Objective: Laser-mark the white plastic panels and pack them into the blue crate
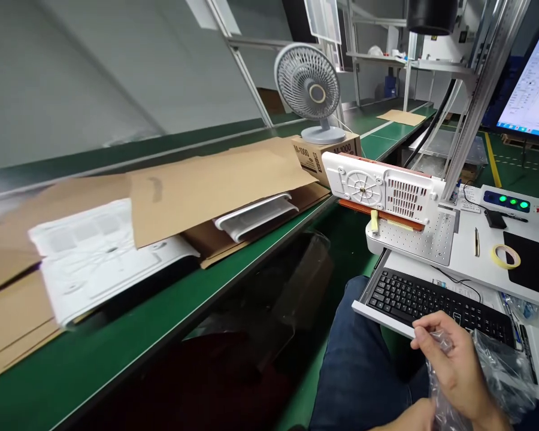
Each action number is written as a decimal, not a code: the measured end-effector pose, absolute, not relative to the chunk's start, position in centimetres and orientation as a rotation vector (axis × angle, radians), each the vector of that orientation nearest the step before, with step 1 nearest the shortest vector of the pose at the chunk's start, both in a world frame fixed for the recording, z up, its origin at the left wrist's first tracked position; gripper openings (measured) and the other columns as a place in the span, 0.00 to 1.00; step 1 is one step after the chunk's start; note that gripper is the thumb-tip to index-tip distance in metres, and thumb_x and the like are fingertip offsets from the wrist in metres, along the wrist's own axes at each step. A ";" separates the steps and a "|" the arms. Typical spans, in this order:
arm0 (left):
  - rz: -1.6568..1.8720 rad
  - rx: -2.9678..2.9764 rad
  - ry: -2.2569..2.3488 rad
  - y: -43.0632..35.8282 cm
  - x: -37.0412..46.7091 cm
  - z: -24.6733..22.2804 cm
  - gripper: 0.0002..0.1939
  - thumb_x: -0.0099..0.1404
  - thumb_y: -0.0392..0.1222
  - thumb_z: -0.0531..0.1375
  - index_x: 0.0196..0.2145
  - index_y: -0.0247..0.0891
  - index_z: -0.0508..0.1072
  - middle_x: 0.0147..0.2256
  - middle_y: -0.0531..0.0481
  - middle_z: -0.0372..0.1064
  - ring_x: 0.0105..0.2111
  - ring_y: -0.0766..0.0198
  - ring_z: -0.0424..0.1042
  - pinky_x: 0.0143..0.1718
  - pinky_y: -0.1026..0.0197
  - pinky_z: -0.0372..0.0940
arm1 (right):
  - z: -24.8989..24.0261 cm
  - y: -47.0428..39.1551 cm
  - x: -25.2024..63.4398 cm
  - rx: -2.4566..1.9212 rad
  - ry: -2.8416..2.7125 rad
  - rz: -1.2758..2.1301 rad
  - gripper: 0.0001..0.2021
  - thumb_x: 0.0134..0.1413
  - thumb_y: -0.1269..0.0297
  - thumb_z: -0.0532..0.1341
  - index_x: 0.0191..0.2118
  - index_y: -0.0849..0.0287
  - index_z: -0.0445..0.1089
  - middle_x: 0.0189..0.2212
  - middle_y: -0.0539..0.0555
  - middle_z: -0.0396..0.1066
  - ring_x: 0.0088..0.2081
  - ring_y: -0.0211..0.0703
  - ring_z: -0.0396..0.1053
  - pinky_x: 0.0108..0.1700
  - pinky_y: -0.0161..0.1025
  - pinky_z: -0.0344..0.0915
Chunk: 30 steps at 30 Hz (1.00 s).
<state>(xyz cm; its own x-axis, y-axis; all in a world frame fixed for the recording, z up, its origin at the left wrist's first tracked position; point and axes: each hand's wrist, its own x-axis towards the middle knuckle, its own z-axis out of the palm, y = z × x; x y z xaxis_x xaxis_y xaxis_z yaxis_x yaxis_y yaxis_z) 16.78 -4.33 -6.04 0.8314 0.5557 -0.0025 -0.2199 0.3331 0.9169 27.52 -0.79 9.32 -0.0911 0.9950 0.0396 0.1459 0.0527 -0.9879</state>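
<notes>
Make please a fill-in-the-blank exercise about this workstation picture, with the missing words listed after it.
1. The hand grips a clear plastic ____ in front of the black keyboard.
2. The grey fan stands on a cardboard ____.
3. The roll of yellow tape lies on the ____ desk.
4. The conveyor belt is ____ in colour.

Missing words: bag; box; white; green

bag: a clear, crinkled plastic bag (498, 371), crumpled and glossy
hold: bunched in my right hand (453, 365); my left hand (408, 419) touches its lower edge
place: over my lap, just in front of the keyboard (435, 302)
</notes>
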 end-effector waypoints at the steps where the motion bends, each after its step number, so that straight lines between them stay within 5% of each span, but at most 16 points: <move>1: 0.554 1.113 0.381 -4.5 17.0 -6.2 0.43 0.62 0.71 0.74 0.59 0.31 0.82 0.54 0.32 0.81 0.58 0.38 0.79 0.65 0.38 0.71 | 9.3 -0.6 27.4 -1.217 -1.442 1.162 0.18 0.74 0.43 0.67 0.47 0.54 0.82 0.35 0.53 0.80 0.37 0.43 0.79 0.39 0.33 0.73; 6: 0.700 0.923 0.620 -2.8 14.9 -3.3 0.30 0.65 0.67 0.75 0.34 0.31 0.85 0.31 0.45 0.79 0.34 0.59 0.76 0.45 0.58 0.73 | 9.5 -1.0 30.3 -1.306 -1.490 0.879 0.12 0.73 0.49 0.69 0.47 0.52 0.84 0.42 0.56 0.82 0.41 0.48 0.81 0.45 0.38 0.78; 8: 0.796 0.841 0.704 -1.4 13.5 -1.3 0.28 0.65 0.66 0.75 0.36 0.33 0.87 0.33 0.46 0.80 0.38 0.58 0.76 0.48 0.57 0.72 | 9.0 -1.5 32.2 -1.372 -1.486 0.712 0.11 0.71 0.51 0.70 0.48 0.50 0.85 0.50 0.58 0.82 0.52 0.55 0.80 0.59 0.47 0.78; 10: 0.904 0.814 0.742 -0.2 12.5 0.6 0.27 0.65 0.65 0.75 0.42 0.35 0.88 0.38 0.45 0.82 0.43 0.54 0.78 0.54 0.54 0.72 | 7.9 -2.1 33.4 -1.437 -1.497 0.577 0.12 0.69 0.51 0.70 0.52 0.48 0.86 0.60 0.58 0.79 0.67 0.63 0.71 0.73 0.61 0.67; 12: 0.972 0.814 0.735 0.4 11.9 2.1 0.26 0.65 0.64 0.75 0.47 0.37 0.88 0.41 0.44 0.83 0.45 0.52 0.79 0.57 0.51 0.72 | 6.1 -3.0 33.5 -1.502 -1.434 0.589 0.23 0.67 0.48 0.72 0.63 0.45 0.81 0.71 0.56 0.70 0.76 0.65 0.59 0.80 0.67 0.53; 14: 0.985 0.861 0.686 0.4 11.9 3.0 0.25 0.66 0.61 0.76 0.50 0.38 0.87 0.42 0.43 0.83 0.45 0.52 0.79 0.58 0.50 0.72 | 3.8 -4.2 32.6 -1.513 -1.262 0.808 0.40 0.64 0.42 0.73 0.76 0.43 0.66 0.76 0.56 0.63 0.77 0.66 0.59 0.78 0.67 0.57; 16: 0.945 0.943 0.628 -0.2 12.3 3.2 0.23 0.66 0.58 0.76 0.48 0.38 0.87 0.42 0.43 0.81 0.42 0.55 0.77 0.56 0.52 0.72 | 1.6 -5.4 31.4 -1.466 -1.110 1.070 0.51 0.57 0.37 0.76 0.80 0.44 0.60 0.70 0.60 0.71 0.71 0.68 0.69 0.70 0.62 0.71; 18: 0.872 1.003 0.599 -0.9 12.8 2.9 0.21 0.64 0.55 0.79 0.45 0.37 0.88 0.40 0.44 0.80 0.40 0.57 0.75 0.52 0.55 0.72 | -0.1 -6.4 30.4 -1.441 -1.050 1.196 0.52 0.49 0.35 0.80 0.76 0.46 0.67 0.58 0.60 0.80 0.64 0.70 0.76 0.61 0.59 0.79; 20: 0.802 1.014 0.604 -1.2 13.0 2.6 0.19 0.62 0.54 0.80 0.41 0.36 0.87 0.37 0.46 0.79 0.38 0.58 0.74 0.49 0.57 0.72 | -1.0 -7.1 30.0 -1.454 -1.039 1.200 0.48 0.46 0.36 0.81 0.71 0.46 0.73 0.52 0.59 0.83 0.61 0.70 0.78 0.60 0.59 0.80; 24: 0.692 1.118 0.562 -0.6 12.1 2.7 0.17 0.69 0.54 0.75 0.36 0.35 0.87 0.35 0.47 0.80 0.36 0.58 0.75 0.51 0.55 0.73 | -1.2 -7.3 30.1 -1.463 -0.995 1.181 0.45 0.47 0.37 0.81 0.67 0.53 0.76 0.57 0.63 0.81 0.62 0.70 0.78 0.65 0.60 0.75; 30: 0.770 1.415 0.563 0.4 11.4 3.6 0.11 0.74 0.42 0.67 0.50 0.37 0.86 0.47 0.41 0.84 0.47 0.51 0.81 0.57 0.52 0.74 | -0.7 -5.6 29.8 -1.516 -1.002 1.014 0.31 0.58 0.40 0.75 0.60 0.54 0.79 0.55 0.60 0.82 0.59 0.66 0.79 0.62 0.53 0.77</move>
<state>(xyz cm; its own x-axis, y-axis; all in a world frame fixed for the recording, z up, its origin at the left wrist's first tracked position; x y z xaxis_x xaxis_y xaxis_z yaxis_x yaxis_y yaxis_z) 11.45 0.42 3.64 0.6454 0.7575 0.0979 -0.1364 -0.0118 0.9906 29.85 -5.58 -0.71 0.3012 0.9474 -0.1081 0.0970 -0.1432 -0.9849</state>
